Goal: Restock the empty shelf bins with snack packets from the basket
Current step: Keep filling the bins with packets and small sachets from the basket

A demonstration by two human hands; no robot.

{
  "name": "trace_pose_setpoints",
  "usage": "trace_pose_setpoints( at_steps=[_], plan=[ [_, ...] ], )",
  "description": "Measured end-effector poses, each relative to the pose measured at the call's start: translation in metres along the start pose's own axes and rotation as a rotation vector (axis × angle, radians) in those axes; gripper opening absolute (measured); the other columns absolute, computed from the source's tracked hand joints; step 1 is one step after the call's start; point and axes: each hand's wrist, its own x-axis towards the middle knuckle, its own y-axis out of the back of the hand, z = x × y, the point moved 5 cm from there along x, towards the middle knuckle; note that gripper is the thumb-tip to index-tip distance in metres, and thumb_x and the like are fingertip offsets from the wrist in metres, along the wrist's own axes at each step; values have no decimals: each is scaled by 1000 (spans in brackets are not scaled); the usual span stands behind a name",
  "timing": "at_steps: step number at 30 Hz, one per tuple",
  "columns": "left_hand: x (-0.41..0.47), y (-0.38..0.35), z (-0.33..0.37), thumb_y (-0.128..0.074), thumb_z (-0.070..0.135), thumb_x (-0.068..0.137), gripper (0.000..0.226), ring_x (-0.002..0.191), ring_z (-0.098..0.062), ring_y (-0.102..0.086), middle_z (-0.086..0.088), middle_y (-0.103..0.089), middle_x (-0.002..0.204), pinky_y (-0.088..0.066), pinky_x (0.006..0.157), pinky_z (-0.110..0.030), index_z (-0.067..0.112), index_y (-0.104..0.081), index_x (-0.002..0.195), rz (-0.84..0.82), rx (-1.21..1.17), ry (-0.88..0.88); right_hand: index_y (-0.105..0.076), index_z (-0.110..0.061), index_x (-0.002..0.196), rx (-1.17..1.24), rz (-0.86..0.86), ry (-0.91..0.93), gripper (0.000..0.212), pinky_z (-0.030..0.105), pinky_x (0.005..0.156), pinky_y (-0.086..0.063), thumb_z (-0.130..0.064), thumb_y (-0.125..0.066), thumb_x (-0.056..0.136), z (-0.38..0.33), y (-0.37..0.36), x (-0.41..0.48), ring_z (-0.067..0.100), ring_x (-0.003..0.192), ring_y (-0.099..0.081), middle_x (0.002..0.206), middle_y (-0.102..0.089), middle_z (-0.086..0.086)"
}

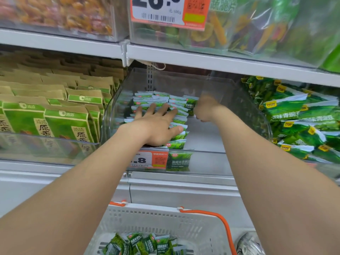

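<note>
The small green-and-white snack packets (161,100) are standing on edge in tight overlapping rows along the left half of the clear plastic shelf bin (239,100), while its right half is showing bare floor. More of the same loose packets (147,242) are lying in the white perforated plastic basket (147,208) with orange handles, below the shelf and between the person's forearms.

The left hand (156,124) is lying flat on top of the rows, its fingers (152,109) spread wide and straight and pressing down and back. Judging by this, it is bracing the upright packets so they are not toppling into the empty side while another is being added.

The right hand (205,109) is reaching to the far right end of the rows. It is blurred, but its fingers are looking curled round one green packet (191,106), apparently slotting it in against the row's end.

An orange-and-white price label (149,160) is hanging on the bin's front lip, with a single packet showing through the front wall just beside it. Brown kraft-paper bags with green labels (64,116) are filling the bin to the left, and larger green bags (294,116) are piling up in the bin to the right.
</note>
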Motion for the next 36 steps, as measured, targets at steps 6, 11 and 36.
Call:
trace_pose_setpoints(
  at_steps=[6,11,36],
  plan=[
    [-27,30,7,-44,43,110,45,146,-34,-43,-8,-62,143,-37,116,-56,18,-54,147,332,-263,-131,-62,-4,99,18,245,122,12,33,76,-46,-8,-54,91,-15,23,-71,43,109,-63,114,-66,24],
    [-91,40,32,-52,29,106,21,98,-23,-63,0,-66,110,-51,85,-43,18,-67,117,888,-284,-248,-68,-16,98,76,700,501,21,38,58,-47,-22,-50,89,-38,27,-176,35,79,-67,86,-72,7],
    [-146,-354,-54,-52,12,105,52,135,-34,-52,-14,-41,156,-46,110,-41,18,-40,155,-615,114,67,-67,-11,114,-606,-666,564,24,39,71,-56,-5,-52,95,47,-239,-280,28,85,-65,95,-58,5]
  ],
)
